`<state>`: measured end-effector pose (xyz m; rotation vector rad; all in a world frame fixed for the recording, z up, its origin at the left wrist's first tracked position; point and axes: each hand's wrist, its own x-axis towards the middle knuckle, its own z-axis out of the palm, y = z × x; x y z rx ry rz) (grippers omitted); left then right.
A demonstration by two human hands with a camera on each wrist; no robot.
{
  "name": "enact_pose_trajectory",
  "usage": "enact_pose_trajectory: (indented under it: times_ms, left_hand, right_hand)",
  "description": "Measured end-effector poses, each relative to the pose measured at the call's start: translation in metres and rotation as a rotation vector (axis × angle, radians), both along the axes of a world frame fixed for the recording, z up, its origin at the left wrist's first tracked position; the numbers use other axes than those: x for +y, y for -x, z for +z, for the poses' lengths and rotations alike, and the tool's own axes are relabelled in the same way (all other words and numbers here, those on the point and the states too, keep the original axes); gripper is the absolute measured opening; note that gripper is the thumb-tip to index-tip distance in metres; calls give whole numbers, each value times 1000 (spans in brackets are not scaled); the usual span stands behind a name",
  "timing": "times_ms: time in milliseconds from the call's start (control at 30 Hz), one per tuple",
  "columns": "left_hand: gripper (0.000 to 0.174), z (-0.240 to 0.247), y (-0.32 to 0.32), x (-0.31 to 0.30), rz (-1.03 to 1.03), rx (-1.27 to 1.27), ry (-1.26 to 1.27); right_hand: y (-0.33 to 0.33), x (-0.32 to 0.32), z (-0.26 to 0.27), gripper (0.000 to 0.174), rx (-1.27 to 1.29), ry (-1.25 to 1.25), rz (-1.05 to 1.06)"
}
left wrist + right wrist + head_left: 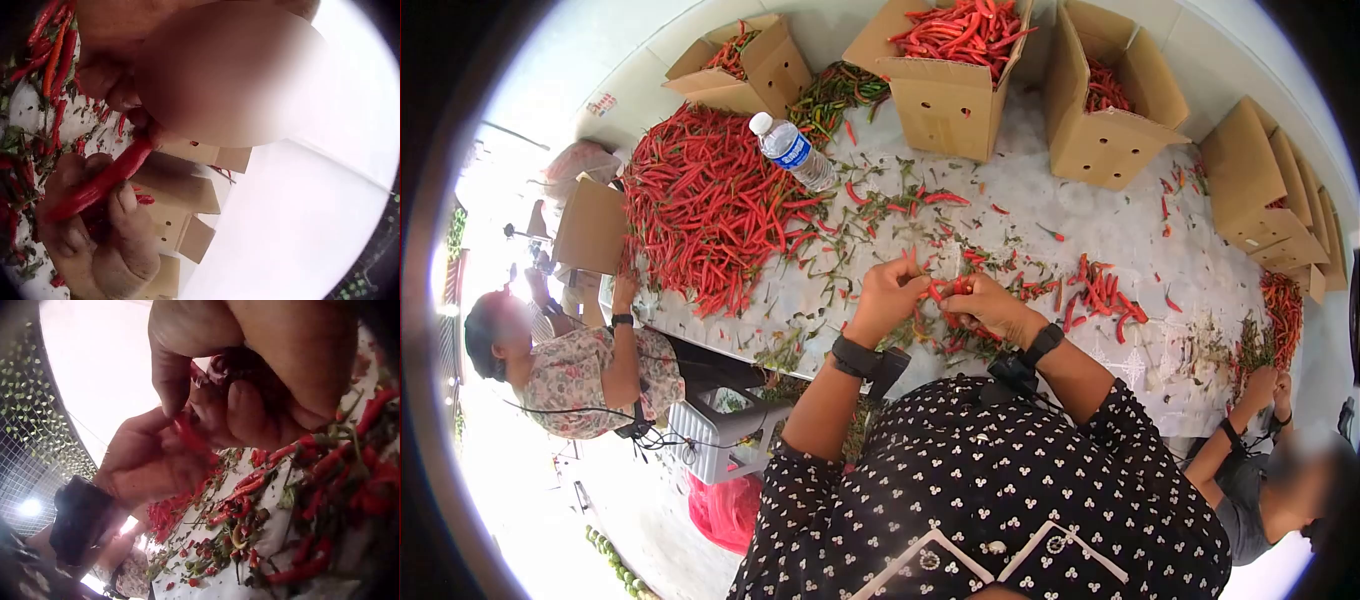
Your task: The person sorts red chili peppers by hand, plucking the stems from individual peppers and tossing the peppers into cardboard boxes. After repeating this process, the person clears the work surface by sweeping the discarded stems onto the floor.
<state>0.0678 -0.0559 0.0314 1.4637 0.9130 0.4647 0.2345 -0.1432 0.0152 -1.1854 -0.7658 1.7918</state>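
Observation:
In the head view both of my hands meet over the near edge of a white table (1100,230). My left hand (912,288) and right hand (965,300) each pinch an end of one red chili (946,290). In the left wrist view the red chili (103,181) runs from my left hand (140,125) down into the curled fingers of my right hand (109,240). The right wrist view shows my right hand (206,400) at the top, my left hand (150,456) below it, and the red chili (187,434) between them.
A big pile of red chilies (700,200) with a water bottle (795,152) lies at the left. A small heap of chilies (1100,295) lies to the right, with green stems scattered about. Cardboard boxes (945,95) of chilies line the far side. One person (575,370) sits left, another (1260,470) right.

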Motion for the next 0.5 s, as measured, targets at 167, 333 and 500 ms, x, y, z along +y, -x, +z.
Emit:
enact_pose_trajectory:
  times_ms: [167,333,500]
  left_hand:
    - [10,-7,10,9,176,243,-779]
    - [8,-8,32,24,165,379,-814]
    - [13,-30,34,19,-201,713,-873]
  right_hand:
    - [-1,-1,11,11,-1,26,4]
    - [-12,-8,1,14,183,-3,-81]
    - [-15,-11,-8,17,237,-53,-73]
